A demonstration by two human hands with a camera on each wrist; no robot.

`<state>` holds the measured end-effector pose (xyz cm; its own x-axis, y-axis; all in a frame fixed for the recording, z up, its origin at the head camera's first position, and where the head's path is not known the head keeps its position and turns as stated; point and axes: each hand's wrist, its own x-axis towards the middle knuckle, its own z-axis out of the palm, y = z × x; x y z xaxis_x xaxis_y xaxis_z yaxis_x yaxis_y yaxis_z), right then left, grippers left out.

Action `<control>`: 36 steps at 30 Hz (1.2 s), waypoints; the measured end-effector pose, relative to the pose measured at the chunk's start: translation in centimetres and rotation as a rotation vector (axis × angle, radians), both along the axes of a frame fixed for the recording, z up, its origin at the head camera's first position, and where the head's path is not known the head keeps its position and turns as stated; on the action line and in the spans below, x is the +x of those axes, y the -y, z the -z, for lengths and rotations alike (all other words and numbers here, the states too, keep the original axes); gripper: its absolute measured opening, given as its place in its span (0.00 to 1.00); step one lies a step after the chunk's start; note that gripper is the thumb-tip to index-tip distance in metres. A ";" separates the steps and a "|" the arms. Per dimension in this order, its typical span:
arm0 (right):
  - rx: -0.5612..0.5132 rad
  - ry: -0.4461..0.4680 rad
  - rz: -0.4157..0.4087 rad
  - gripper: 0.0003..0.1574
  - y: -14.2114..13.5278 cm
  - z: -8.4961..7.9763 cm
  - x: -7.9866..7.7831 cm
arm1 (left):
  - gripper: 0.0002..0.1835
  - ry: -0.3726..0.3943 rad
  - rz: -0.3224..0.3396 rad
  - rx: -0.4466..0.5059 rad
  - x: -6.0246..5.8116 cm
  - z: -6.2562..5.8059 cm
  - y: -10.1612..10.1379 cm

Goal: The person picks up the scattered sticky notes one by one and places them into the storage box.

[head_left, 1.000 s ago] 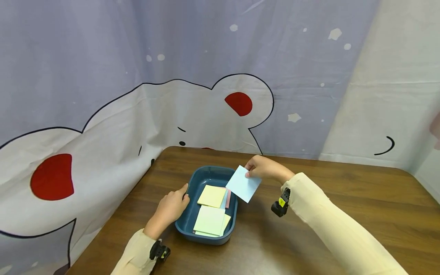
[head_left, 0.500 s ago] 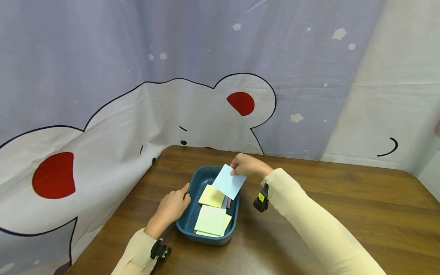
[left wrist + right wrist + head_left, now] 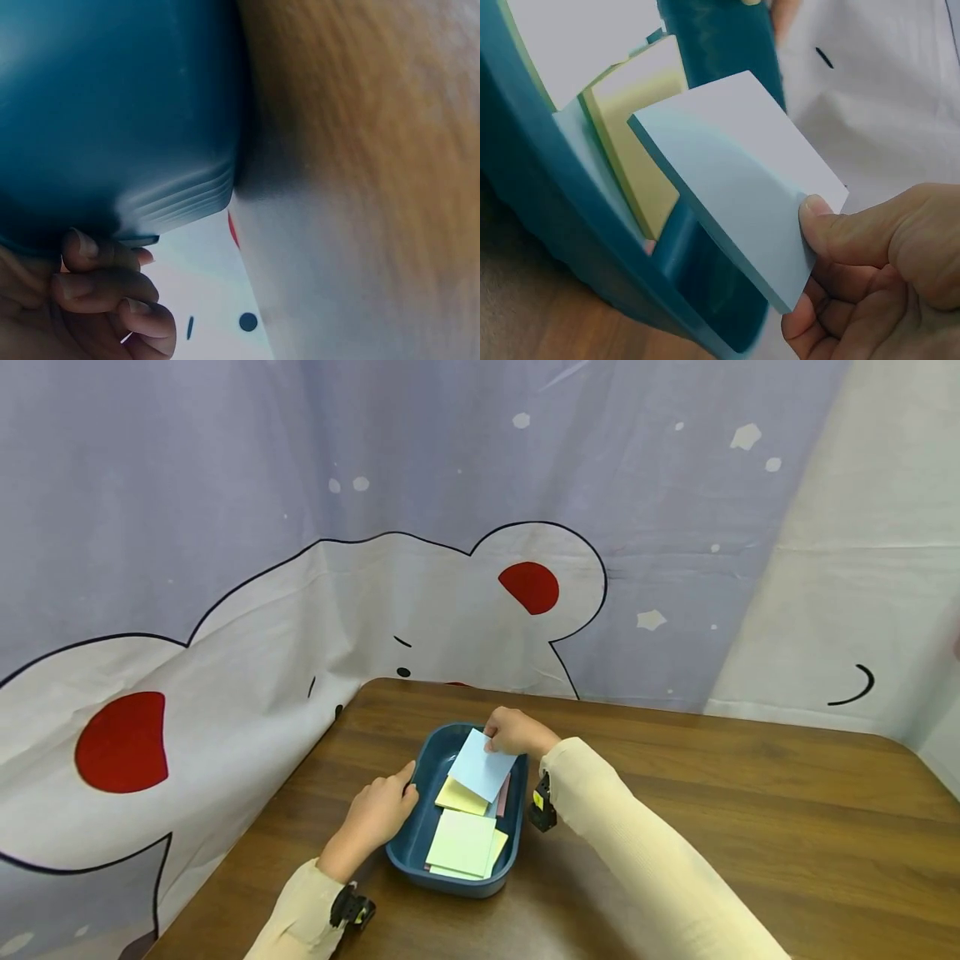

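Observation:
My right hand (image 3: pixel 516 732) pinches a light blue pad of sticky notes (image 3: pixel 735 172) by one corner, thumb on top and fingers curled beneath. The pad is tilted over the far half of a dark blue plastic bin (image 3: pixel 411 847), overlapping a yellow pad (image 3: pixel 459 797) in the head view. At the bin's left side, my left hand (image 3: pixel 378 810) grips the rim; in the left wrist view its fingers (image 3: pixel 105 289) curl by the edge. A pale green pad (image 3: pixel 462 842) lies in the near half of the bin, above other pads.
A pink pad (image 3: pixel 503 795) shows at the right inside the bin. The bin stands on a brown wooden table (image 3: pixel 697 793), left of its middle. A printed curtain (image 3: pixel 420 460) hangs behind the table and along its left side.
My right hand has brought the light blue pad leftward from beyond the bin's right rim to over its inside, lowering it slightly. The left hand keeps its place on the rim.

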<state>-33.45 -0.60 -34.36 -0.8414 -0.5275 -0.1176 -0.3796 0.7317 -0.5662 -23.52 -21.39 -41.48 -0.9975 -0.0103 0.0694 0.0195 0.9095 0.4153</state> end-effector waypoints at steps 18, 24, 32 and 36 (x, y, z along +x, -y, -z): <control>0.078 -0.047 -0.021 0.05 1.3 2.6 0.7 | 0.28 0.006 -0.003 0.010 0.0 0.2 0.0; 0.067 -0.068 0.007 0.04 1.3 2.8 0.9 | 0.28 0.008 -0.007 0.012 -0.1 0.0 0.1; 0.082 -0.069 0.012 0.09 1.1 3.3 0.8 | 0.28 0.002 -0.007 0.006 -0.1 -0.1 0.1; 0.084 -0.061 0.015 0.14 1.0 3.4 0.9 | 0.28 0.009 -0.010 0.006 0.0 -0.1 0.0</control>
<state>-32.59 -1.62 -37.79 -0.8563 -0.5049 -0.1089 -0.4000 0.7816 -0.4787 -23.57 -21.40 -41.39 -0.9979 -0.0206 0.0608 0.0069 0.9071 0.4208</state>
